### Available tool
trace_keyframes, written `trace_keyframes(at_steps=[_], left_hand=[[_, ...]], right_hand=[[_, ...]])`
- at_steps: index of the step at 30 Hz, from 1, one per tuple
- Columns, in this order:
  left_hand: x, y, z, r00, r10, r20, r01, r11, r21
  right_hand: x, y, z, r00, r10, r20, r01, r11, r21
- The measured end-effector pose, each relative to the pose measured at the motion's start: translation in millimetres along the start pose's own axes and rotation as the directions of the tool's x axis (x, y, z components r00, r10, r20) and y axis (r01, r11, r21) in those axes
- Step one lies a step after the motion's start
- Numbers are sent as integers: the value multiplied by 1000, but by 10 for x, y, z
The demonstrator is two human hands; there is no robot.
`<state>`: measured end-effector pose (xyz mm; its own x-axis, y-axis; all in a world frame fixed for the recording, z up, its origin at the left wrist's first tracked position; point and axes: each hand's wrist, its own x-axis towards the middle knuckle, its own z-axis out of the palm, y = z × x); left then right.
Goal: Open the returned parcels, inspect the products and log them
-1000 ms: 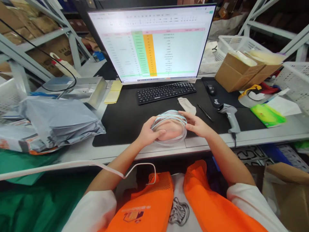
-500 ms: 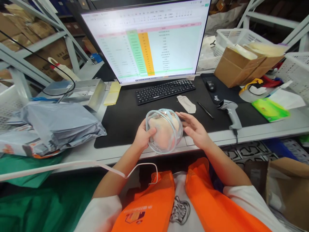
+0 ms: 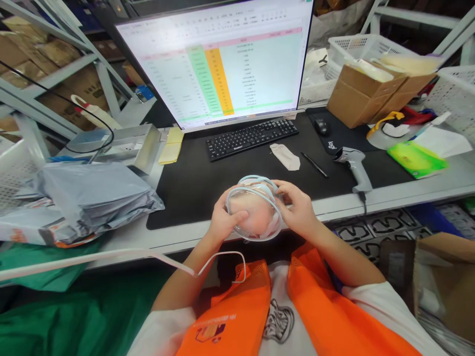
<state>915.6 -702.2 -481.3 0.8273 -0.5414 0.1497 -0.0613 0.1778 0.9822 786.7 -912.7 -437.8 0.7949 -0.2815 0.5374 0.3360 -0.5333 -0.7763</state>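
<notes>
Just in front of the desk's near edge I hold a clear round plastic case (image 3: 258,227) with pale blue edging. Something peach and pink shows through it; its kind is unclear. My left hand (image 3: 222,217) grips the left side, thumb pressed on the near face. At the opposite side, my right hand (image 3: 300,207) has its bent fingers on the blue rim near the top. Some of those fingertips are hidden behind the case.
Beyond the case are a keyboard (image 3: 252,138), a folded pale paper (image 3: 285,156), a pen (image 3: 314,164) and a barcode scanner (image 3: 354,168). Grey plastic mailers (image 3: 96,190) lie at left. A white cord (image 3: 141,253) crosses over my left forearm.
My right hand has closed in from beside the case and now takes hold of its rim. The case has dropped slightly towards me and tilted; my left hand keeps its grip.
</notes>
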Motion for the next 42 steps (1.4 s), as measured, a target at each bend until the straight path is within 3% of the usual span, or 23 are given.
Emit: trace_keyframes(at_steps=[4, 8, 11, 15, 20, 25, 29, 33, 38, 42], left_hand=[[-88, 45, -35, 997, -69, 22, 71, 996, -61], [-96, 70, -9, 993, -122, 0, 120, 979, -166], [-1, 25, 70, 964, -233, -130, 182, 930, -321], [169, -20, 154, 917, -353, -187, 225, 843, -488], [236, -24, 196, 938, -326, -116, 224, 827, -516], [256, -41, 224, 935, -322, -150, 210, 843, -496], [295, 16, 296, 932, -236, -275, 78, 872, -484], [312, 94, 412, 926, -119, -358, -50, 901, -430], [336, 82, 459, 930, -127, -345, -34, 905, -424], [355, 69, 375, 924, -32, -382, -84, 955, -283]], right_hand=[[-54, -90, -136, 974, 107, 199, -128, 987, 95], [-109, -135, -185, 946, 112, 303, -179, 962, 205], [-160, -95, -108, 962, 98, 255, -166, 952, 259], [-217, -40, 121, 985, -42, 166, 42, 999, 5], [-215, -65, 351, 992, -126, 34, 128, 987, -96], [-150, -93, 359, 982, -188, -27, 182, 973, -143], [-58, 73, 354, 997, -57, -54, 50, 990, -129], [15, 333, 410, 989, 145, -6, -144, 988, 54], [-39, 449, 406, 990, 105, 92, -111, 992, 57], [-60, 430, 276, 986, 146, -79, -130, 976, 172]])
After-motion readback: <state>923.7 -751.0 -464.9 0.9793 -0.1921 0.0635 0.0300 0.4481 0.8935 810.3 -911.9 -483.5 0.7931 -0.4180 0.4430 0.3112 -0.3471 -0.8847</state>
